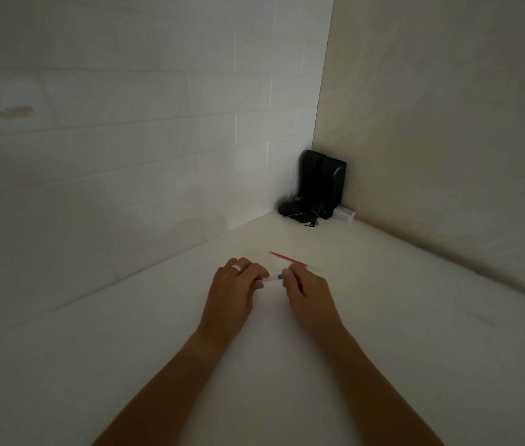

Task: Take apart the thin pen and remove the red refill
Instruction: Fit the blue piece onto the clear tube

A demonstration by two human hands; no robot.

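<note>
between the two hands, low over the white table (415,317), sits a thin pen (271,278), a pale, see-through barrel with a small blue part at its right end. only a short stretch of it shows; the rest is covered by fingers on both sides, so its full length and its tip cannot be made out. the left hand (232,291) is closed around the pen's left part, fingers curled over it, a light ring (237,268) on one finger. the right hand (306,291) pinches the pen's right end at the blue part, thumb and fingertips pressed together on it; what exactly lies under those fingertips is hidden.

just beyond the right hand lies a red refill (287,258), flat on the table, slanting from upper left down toward the right knuckles. its near end runs into a pale, faint length that is hard to tell from the table in the dim light, and whether it touches the hand cannot be told.

both forearms come up from the bottom edge, cut off by the frame. farther back, in the corner where the tiled wall (126,140) meets a plain wall (448,123), stand dark speakers (322,181) with tangled cords (300,214) at their foot and a small white box (345,214) just beside them; details there are lost in shadow.
</note>
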